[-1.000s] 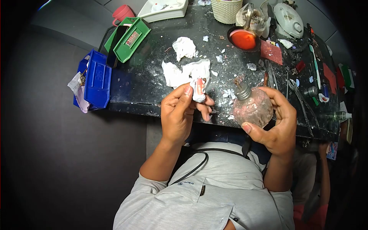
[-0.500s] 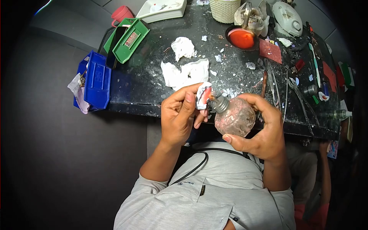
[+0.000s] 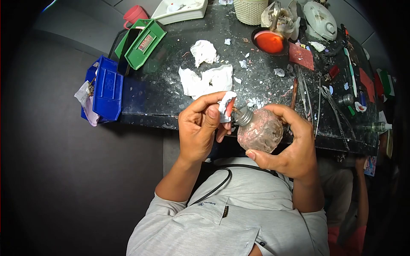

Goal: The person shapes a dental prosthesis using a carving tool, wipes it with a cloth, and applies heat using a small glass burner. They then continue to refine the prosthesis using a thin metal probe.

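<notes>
Now glass lamp [image 3: 261, 131] neck toward upper-left

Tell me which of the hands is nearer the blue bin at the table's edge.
Left. The left hand, gripping a small white and pink piece, sits closer to the blue bin. The right hand, holding the glass bottle, is farther off, on the side away from the bin.

The person wears a light grey short-sleeved shirt [image 3: 230, 222] with a buttoned chest pocket [image 3: 200, 213] bearing a small dark logo. A thin black cord [image 3: 222, 181] loops just above that pocket, towards the collar. Both forearms are bare below the sleeves, and both hands are ungloved.
</notes>
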Tool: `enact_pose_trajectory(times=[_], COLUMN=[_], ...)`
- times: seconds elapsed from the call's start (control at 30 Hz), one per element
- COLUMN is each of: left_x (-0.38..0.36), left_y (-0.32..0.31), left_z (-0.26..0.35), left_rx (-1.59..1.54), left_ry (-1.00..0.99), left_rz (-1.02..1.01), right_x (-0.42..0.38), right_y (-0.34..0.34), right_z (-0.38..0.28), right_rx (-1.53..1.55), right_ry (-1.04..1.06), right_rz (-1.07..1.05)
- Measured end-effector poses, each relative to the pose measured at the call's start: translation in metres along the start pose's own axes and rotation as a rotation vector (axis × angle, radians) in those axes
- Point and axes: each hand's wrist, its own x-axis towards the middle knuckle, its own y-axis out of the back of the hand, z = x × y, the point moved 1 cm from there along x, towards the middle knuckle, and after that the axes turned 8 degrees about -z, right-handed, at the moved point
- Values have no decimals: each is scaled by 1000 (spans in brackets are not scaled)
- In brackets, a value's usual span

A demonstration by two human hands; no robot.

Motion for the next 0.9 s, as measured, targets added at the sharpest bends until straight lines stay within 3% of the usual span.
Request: enact_pose_trajectory(times=[0.53,0.9], left_x=[-2,2], left_y=[3,1], left_z=[-1,5], left_rx=[121,-227], left_ry=[29,191], left_rz=[-6,-20], right_x=[2,-1], right_y=[5,0], right_z=[1,4], right_rx=[64,13], right_ry=[-51,-17], right_rz=[32,7])
